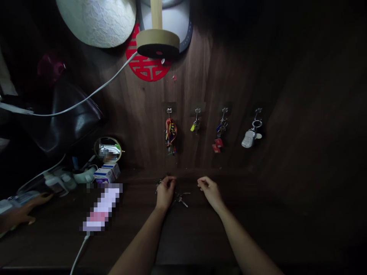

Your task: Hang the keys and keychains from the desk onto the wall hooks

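My left hand [164,191] is closed above the dark desk, its thumb and fingers drawn together. Small metal keys [158,186] show at its outer left side; whether they are in its grip or lie behind it is unclear. Just right of that hand, several loose keys [180,199] lie on the desk. Further right, my right hand [210,188] is raised with its fingers curled in a pinch; anything between them is too small to make out. On the wall ahead hang a colourful cord bundle [171,133], keys with a yellow tag [195,125], keys with red tags [219,143] and a white fob [249,138].
A lamp-like round base [157,40] with a white cable juts in overhead. To the left are a blurred-out phone-like slab [103,210], small boxes [106,173], a round mirror [108,149], bottles [56,184] and another hand [24,214]. A dark bag [69,110] hangs behind.
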